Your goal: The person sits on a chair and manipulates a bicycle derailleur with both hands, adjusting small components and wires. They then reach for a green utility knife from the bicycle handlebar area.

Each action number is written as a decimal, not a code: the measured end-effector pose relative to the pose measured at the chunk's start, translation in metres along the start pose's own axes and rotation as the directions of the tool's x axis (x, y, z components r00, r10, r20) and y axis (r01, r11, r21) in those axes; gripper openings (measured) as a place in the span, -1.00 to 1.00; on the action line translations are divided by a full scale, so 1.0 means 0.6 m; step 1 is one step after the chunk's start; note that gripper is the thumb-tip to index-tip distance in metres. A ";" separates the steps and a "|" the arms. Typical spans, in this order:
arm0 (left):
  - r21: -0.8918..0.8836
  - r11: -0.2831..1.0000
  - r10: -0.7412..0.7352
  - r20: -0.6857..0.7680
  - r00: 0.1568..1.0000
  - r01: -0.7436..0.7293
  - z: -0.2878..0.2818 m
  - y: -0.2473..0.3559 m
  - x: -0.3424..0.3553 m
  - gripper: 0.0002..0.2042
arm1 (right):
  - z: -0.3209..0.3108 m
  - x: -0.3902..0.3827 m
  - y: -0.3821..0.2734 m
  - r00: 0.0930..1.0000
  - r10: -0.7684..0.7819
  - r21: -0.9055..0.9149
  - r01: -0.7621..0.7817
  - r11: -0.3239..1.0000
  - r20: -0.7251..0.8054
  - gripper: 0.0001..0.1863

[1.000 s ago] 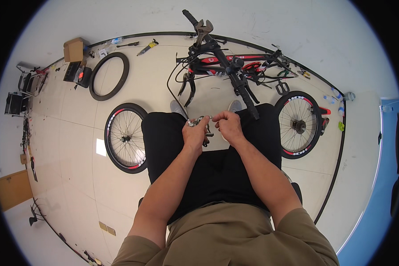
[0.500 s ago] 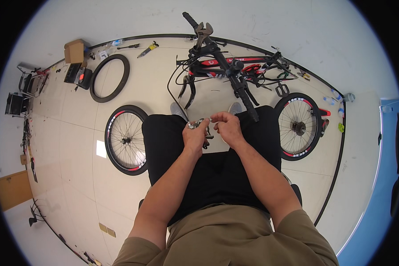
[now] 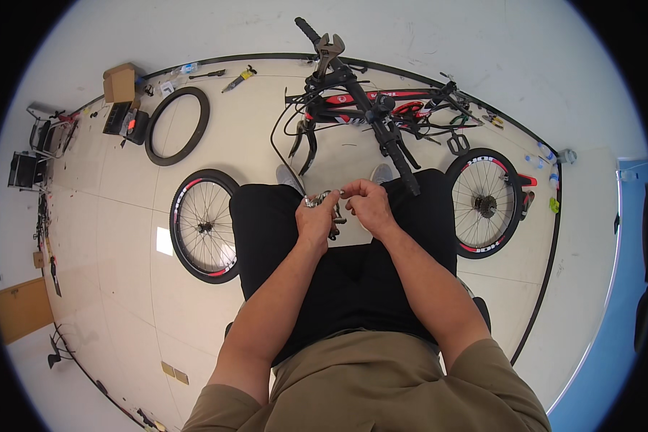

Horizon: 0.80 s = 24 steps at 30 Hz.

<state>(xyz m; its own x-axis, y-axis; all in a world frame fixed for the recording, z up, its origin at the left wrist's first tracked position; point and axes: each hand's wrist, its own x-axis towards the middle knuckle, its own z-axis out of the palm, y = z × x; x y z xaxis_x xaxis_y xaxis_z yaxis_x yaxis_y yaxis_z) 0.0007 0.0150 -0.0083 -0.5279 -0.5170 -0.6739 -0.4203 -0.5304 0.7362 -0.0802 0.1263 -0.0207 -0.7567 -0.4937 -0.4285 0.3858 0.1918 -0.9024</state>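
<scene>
L hand (image 3: 317, 218): fingers closed round small metal bike part (image 3: 322, 201), held above lap betw. knees. R hand (image 3: 368, 204): thumb + forefinger pinched on same part's right end, hands touching. Part's exact type too small to tell. Just beyond: grey shoes (image 3: 289, 177) on tile floor (image 3: 122, 237). L side: spoked wheel (image 3: 203, 225) lying flat; R side: second wheel (image 3: 487, 203). Farther: red/black bike frame (image 3: 371, 108) w/ handlebar. Far L: loose tyre (image 3: 178, 125), cardboard box (image 3: 120, 83).

A small silvery metal bicycle part (image 3: 322, 202) sits pinched between both hands above the lap.
</scene>
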 end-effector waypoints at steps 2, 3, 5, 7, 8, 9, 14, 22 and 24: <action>0.010 1.000 0.001 -0.009 1.000 -0.001 0.003 0.003 -0.003 -0.74 | 0.006 -0.002 0.004 0.997 -0.072 0.054 0.071 0.996 0.005 -0.75; 0.007 1.000 0.002 -0.008 1.000 -0.002 0.003 0.002 -0.002 -0.74 | 0.007 -0.002 0.005 0.996 -0.088 0.048 0.087 0.995 0.015 -0.78; -0.001 1.000 0.004 -0.008 1.000 -0.004 0.001 -0.001 0.001 -0.75 | 0.010 -0.002 0.004 0.992 -0.119 0.036 0.118 0.992 0.038 -0.81; 0.001 1.000 0.009 -0.009 1.000 -0.009 0.001 -0.003 0.003 -0.75 | 0.009 -0.002 0.002 0.994 -0.100 0.020 0.100 0.995 0.050 -0.84; 0.003 1.000 0.011 -0.010 1.000 -0.011 0.000 -0.004 0.004 -0.75 | 0.008 -0.001 0.002 0.994 -0.091 0.013 0.090 0.996 0.057 -0.85; 0.000 1.000 0.013 -0.009 1.000 -0.013 0.000 -0.004 0.004 -0.75 | 0.009 -0.001 0.002 0.995 -0.088 0.013 0.088 0.996 0.056 -0.85; -0.006 1.000 0.012 -0.007 1.000 -0.012 0.000 -0.004 0.004 -0.74 | 0.008 0.000 0.004 0.997 -0.058 0.026 0.057 0.998 0.052 -0.86; -0.033 0.999 -0.012 -0.014 1.000 0.012 0.001 0.003 -0.001 -0.75 | 0.007 -0.001 0.000 0.999 -0.021 -0.053 0.023 0.998 0.045 -0.80; -0.042 0.999 -0.014 -0.014 1.000 0.014 -0.001 -0.002 0.003 -0.76 | 0.004 0.000 0.000 0.999 0.005 -0.086 -0.002 0.996 0.034 -0.77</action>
<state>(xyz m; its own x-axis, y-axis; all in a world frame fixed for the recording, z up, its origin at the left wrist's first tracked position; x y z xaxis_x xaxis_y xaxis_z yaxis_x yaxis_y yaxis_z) 0.0007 0.0140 -0.0105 -0.5112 -0.5187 -0.6853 -0.3960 -0.5655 0.7235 -0.0790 0.1241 -0.0204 -0.7364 -0.5217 -0.4308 0.3404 0.2646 -0.9023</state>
